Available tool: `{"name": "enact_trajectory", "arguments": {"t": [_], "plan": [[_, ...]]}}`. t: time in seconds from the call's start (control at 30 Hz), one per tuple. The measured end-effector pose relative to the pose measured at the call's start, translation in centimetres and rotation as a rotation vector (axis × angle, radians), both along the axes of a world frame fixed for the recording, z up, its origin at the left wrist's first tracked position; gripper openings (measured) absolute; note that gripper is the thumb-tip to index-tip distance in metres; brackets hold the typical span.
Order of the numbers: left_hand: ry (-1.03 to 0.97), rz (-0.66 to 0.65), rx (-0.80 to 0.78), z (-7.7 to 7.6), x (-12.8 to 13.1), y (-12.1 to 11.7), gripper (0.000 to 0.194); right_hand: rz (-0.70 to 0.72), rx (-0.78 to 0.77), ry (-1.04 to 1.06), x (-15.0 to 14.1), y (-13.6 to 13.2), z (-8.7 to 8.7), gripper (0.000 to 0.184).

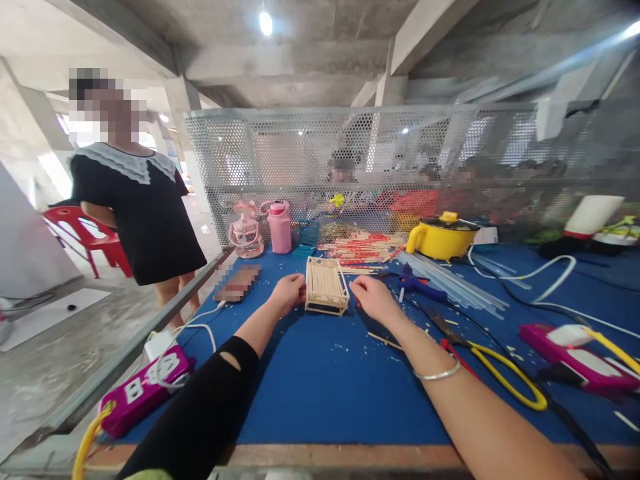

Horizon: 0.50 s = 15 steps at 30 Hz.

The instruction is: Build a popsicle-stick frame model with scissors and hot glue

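A small box-like model built of thin wooden sticks (327, 283) rests on the blue tabletop (300, 393) in front of me. Curled against its left side, my left hand (290, 295) appears to grip the edge; its fingertips are partly hidden. My right hand (373, 299) is closed a short way off the model's right side, fingers bent together, and anything between them is too small to make out. Just right of that hand lies a dark blue hot glue gun (423, 287). Pliers (443, 327) and yellow-handled scissors (505, 373) lie near my right forearm.
Behind the model are stick bundles in red-printed wrappers (360, 247), a yellow electric pot (445, 239), a pink bottle (279, 228) and a clear jug (247, 233). Glue sticks (455, 283) lie right. Purple power strips (145, 390) flank the table. A person (135, 207) stands left.
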<state>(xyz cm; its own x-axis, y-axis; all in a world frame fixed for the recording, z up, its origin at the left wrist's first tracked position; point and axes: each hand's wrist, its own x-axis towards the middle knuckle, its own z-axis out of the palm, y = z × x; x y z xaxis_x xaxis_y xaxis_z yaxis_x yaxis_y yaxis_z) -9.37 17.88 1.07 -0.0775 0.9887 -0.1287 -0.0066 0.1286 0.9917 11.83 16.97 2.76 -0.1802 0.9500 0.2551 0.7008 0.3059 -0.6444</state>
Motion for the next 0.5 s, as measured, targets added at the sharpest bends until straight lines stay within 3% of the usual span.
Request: {"name": "enact_trajectory", "arguments": {"t": [0.1, 0.2, 0.3, 0.37, 0.5], "plan": [[0.191, 0.122, 0.099, 0.2, -1.0, -0.7, 0.035, 0.032, 0.011, -0.018, 0.2, -0.1, -1.2, 0.022], [0.418, 0.198, 0.201, 0.3, -1.8, -3.9, 0.034, 0.049, 0.024, -0.027, 0.3, -0.2, -1.7, 0.012], [0.594, 0.123, 0.242, 0.1, -1.3, -8.0, 0.024, 0.056, 0.026, -0.041, 0.3, -0.2, -1.7, 0.008], [0.861, 0.049, 0.276, 0.0, -0.3, -10.0, 0.040, 0.064, 0.024, -0.050, 0.2, -0.3, -1.6, 0.008], [1.292, -0.056, 0.288, -0.2, 1.5, -11.1, 0.055, 0.074, 0.022, -0.067, 0.1, -0.6, -1.5, 0.009]]}}
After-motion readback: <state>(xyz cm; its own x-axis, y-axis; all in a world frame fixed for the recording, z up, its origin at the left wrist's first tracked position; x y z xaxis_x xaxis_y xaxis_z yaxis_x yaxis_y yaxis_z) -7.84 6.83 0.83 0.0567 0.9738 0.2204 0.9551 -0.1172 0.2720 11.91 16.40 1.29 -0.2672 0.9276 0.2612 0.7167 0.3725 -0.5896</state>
